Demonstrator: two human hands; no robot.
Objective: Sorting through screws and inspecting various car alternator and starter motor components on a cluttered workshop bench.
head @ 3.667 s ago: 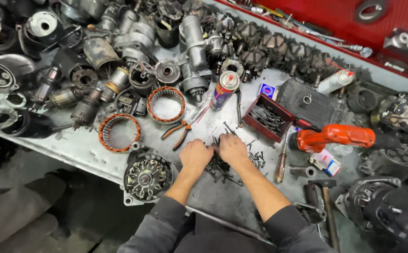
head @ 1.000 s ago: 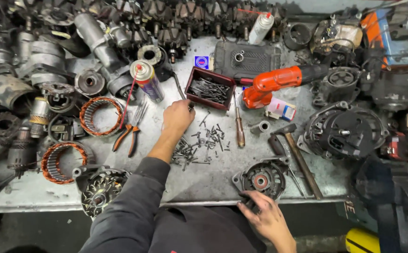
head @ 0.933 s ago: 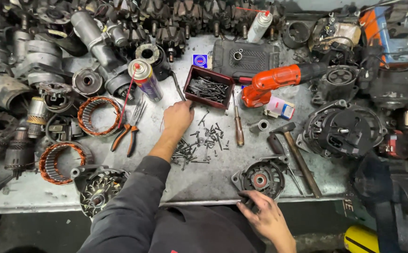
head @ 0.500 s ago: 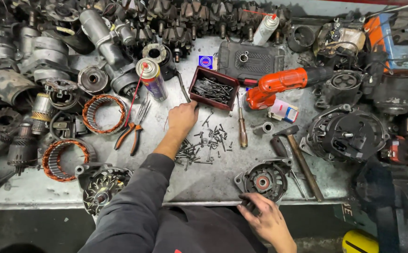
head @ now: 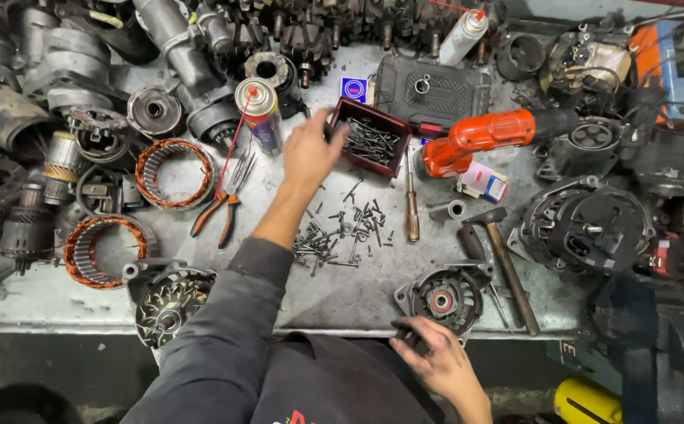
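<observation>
Our left hand (head: pixel 310 153) has moved up, fingers spread, onto the dark red screw-filled tray (head: pixel 368 147) at upper centre; our right hand (head: pixel 436 365) still grips the grey alternator end housing (head: pixel 444 298).

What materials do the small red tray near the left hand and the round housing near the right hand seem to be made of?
The red tray looks like glossy moulded plastic, with thin even walls, though painted metal is possible. The round housing looks like cast aluminium: dull grey, ribbed and grimy. The left hand reaches the tray; the right hand touches the housing's edge.

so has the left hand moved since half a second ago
Yes. The left hand has gone up from the loose screws to the red screw tray.
</observation>
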